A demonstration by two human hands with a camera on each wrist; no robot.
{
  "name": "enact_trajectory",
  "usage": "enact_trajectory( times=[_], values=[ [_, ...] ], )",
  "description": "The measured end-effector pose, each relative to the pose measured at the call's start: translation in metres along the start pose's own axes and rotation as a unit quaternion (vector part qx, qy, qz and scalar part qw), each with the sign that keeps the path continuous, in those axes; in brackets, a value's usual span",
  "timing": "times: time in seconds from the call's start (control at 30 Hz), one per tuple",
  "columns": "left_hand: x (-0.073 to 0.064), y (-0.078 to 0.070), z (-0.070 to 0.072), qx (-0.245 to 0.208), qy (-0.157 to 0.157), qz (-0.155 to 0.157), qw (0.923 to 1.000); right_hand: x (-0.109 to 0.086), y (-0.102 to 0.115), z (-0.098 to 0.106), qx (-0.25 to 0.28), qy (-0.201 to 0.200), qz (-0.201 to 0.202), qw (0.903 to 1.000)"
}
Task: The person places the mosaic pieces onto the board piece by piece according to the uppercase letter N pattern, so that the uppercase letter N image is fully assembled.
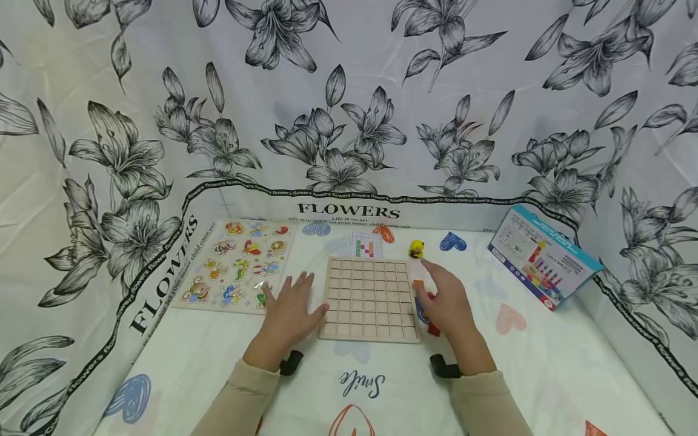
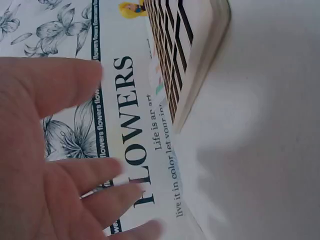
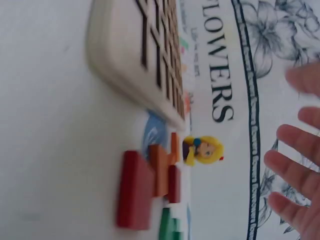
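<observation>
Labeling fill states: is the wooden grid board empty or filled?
Empty: in the head view, the grid board shows bare wooden cells with nothing in them.

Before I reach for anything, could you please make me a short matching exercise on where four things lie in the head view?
Things:
1. Grid board
2. Picture board
3. Cardboard box
4. Small figure

Places:
A. Just beyond the far right corner of the thing between the hands
B. Farthest right of the four
C. Between the left hand and the right hand
D. Farthest left of the four

Right pairs: 1-C, 2-D, 3-B, 4-A.
</observation>
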State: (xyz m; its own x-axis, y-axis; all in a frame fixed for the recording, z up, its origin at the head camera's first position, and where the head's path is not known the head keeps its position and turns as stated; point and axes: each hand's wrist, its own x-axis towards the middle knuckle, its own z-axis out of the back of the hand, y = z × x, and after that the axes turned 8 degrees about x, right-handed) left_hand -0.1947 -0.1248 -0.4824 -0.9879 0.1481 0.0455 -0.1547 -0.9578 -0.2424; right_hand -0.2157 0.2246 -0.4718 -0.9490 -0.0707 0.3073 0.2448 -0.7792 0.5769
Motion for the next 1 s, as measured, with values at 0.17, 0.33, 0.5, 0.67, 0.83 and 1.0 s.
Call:
enact_trajectory(
  times=[0.17,0.33,0.5,0.67,0.83,1.0],
  values=[
    [-0.001,-0.007,-0.006,-0.084,0.069,-0.021,0.9939,0.02,0.001,0.021,0.012,-0.039,0.002,0.9991],
    [-0.001,-0.01,-0.014,-0.086,0.095,-0.053,0.9904,0.05,-0.007,0.033,-0.009,0.05,-0.04,0.9979],
    [-0.002,-0.011,-0.017,-0.058,0.087,-0.064,0.9924,0.069,-0.024,0.02,-0.016,0.186,-0.097,0.9776],
    [-0.002,-0.011,-0.015,-0.055,0.086,-0.063,0.9928,0.073,-0.039,-0.002,-0.011,0.249,-0.124,0.9605],
    [-0.004,-0.012,-0.013,-0.059,0.083,-0.061,0.9929,0.071,-0.046,-0.015,-0.021,0.236,-0.106,0.9657],
    [-0.004,-0.012,-0.013,-0.062,0.077,-0.063,0.9931,0.07,-0.047,-0.019,-0.014,0.222,-0.114,0.9684]
  ],
)
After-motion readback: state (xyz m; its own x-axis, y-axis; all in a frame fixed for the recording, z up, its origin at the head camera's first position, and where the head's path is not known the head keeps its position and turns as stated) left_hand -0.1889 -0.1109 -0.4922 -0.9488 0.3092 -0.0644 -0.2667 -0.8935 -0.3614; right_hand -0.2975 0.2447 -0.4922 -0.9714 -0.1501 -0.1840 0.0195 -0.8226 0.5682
